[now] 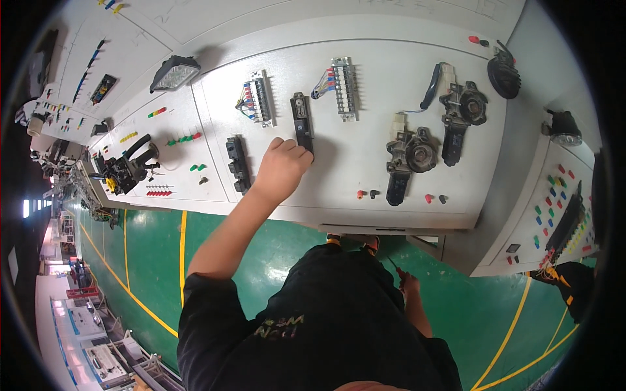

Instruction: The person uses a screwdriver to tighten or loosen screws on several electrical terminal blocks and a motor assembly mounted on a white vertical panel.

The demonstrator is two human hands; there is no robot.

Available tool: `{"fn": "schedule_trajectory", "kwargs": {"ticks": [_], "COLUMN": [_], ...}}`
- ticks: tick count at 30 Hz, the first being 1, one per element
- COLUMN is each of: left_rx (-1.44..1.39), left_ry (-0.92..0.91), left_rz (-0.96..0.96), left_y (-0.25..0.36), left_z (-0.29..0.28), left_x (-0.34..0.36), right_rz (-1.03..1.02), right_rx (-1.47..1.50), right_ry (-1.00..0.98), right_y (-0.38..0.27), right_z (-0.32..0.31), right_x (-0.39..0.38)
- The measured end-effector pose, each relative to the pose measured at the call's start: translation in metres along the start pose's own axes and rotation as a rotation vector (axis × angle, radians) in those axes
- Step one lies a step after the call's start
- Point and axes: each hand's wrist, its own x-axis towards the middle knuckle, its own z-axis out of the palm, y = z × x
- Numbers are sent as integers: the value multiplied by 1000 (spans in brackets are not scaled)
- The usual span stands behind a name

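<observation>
My left hand (285, 168) is on the white panel, its fingers curled over the lower end of a narrow black switch unit (300, 117). Part of that unit is hidden under the fingers. Left of it sits a longer black switch block (237, 165). Two wired terminal strips, one on the left (260, 98) and one on the right (343, 90), are fixed above. Low beside my body, my right hand (409, 284) is closed around a screwdriver (400, 270) with a red handle, its dark shaft pointing up and left.
Two motors with black housings, a nearer one (411, 159) and a farther one (463, 107), are on the panel's right. A square lamp (176, 73) juts out at left, beyond a black steering-column switch (127, 168). A black horn (503, 73) projects at the right end. Another person's dark sleeve (568, 287) shows far right.
</observation>
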Motion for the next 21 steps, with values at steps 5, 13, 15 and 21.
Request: {"fn": "schedule_trajectory", "kwargs": {"ticks": [5, 13, 15, 21], "left_rx": [100, 104, 93, 112], "left_ry": [-90, 157, 162, 168], "left_rz": [64, -200, -198, -205], "left_y": [-1, 5, 5, 8], "left_z": [-5, 6, 8, 11], "left_x": [8, -7, -8, -10], "right_rz": [20, 69, 83, 53], "right_rx": [-4, 19, 50, 21], "right_ry": [71, 159, 116, 134], "right_y": [11, 33, 33, 22], "right_z": [-2, -1, -3, -1], "right_x": [0, -13, -18, -27]}}
